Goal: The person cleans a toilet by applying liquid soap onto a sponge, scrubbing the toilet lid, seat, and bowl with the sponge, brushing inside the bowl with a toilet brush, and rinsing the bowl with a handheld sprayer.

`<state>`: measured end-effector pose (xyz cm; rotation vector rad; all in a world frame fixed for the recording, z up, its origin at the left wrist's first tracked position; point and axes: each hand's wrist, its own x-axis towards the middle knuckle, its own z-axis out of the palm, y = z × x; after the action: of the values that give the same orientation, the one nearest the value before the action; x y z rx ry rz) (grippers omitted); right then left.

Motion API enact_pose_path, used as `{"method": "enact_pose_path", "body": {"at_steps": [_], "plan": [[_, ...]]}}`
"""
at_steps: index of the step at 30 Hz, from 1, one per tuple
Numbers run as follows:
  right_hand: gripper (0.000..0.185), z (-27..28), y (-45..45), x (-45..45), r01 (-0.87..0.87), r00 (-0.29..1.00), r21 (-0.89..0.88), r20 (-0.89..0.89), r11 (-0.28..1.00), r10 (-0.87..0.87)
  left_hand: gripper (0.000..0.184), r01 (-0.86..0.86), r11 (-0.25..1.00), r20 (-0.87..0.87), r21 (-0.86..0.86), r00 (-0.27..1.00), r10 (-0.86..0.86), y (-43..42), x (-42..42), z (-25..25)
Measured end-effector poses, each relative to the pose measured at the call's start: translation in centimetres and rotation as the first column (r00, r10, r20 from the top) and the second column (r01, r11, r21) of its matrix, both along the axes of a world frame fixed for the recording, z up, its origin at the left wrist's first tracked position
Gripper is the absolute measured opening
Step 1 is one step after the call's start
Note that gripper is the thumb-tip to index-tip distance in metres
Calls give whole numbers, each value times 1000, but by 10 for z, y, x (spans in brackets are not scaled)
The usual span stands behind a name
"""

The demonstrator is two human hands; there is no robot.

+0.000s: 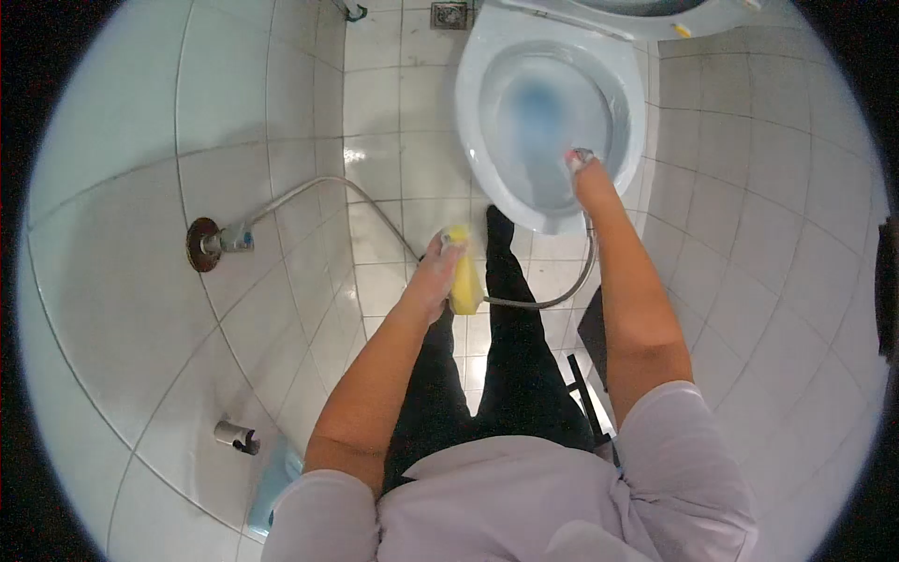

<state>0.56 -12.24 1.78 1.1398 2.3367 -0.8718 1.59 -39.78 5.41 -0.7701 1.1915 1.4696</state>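
Note:
A yellow sponge-like object (465,288) is held in my left hand (436,273), whose fingers wrap round its side above the floor between my legs and the wall. My right hand (588,176) is over the right inner side of the toilet bowl (471,140), its fingers closed round the metallic end of a sprayer (582,155). From near that hand a flexible hose (592,258) curves down and to the left, passing behind the yellow object. Bluish water (540,108) shows in the bowl.
A wall valve (225,241) feeds the hose at the left. A floor drain (449,15) lies at the top. The raised toilet seat (693,19) is at the upper right. A metal holder (237,437) and a blue container (273,482) are at the lower left.

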Motion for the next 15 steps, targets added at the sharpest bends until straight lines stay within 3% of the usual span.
{"method": "enact_pose_path", "body": {"at_steps": [3,5,6,8,9,11,13,15], "plan": [[54,14,-2,4,61,996,15,68,998,-61,65,66,997,-70,-40,995,-69,-10,1,-6],[59,15,2,15,158,984,-261,128,952,-128,65,66,997,-152,-39,986,-71,-7,3,-11],[59,14,-2,20,155,984,-261,126,953,-126,65,63,997,-154,-38,986,-68,-5,2,-10],[55,13,-10,36,386,922,-373,120,844,-368,60,45,999,-235,-19,971,-49,4,2,-7],[55,17,-16,43,382,924,-374,121,845,-364,60,41,999,-234,-19,971,-44,8,1,-11],[51,25,-32,57,326,941,-463,71,824,-332,61,-19,997,-259,-69,966,0,19,-3,-22],[53,27,-44,68,301,953,-407,166,863,-254,62,-63,985,-262,-163,965,19,32,-8,-38],[49,26,-55,78,-174,985,-416,-64,892,163,63,-99,960,-264,-261,964,28,45,-17,-46]]}}
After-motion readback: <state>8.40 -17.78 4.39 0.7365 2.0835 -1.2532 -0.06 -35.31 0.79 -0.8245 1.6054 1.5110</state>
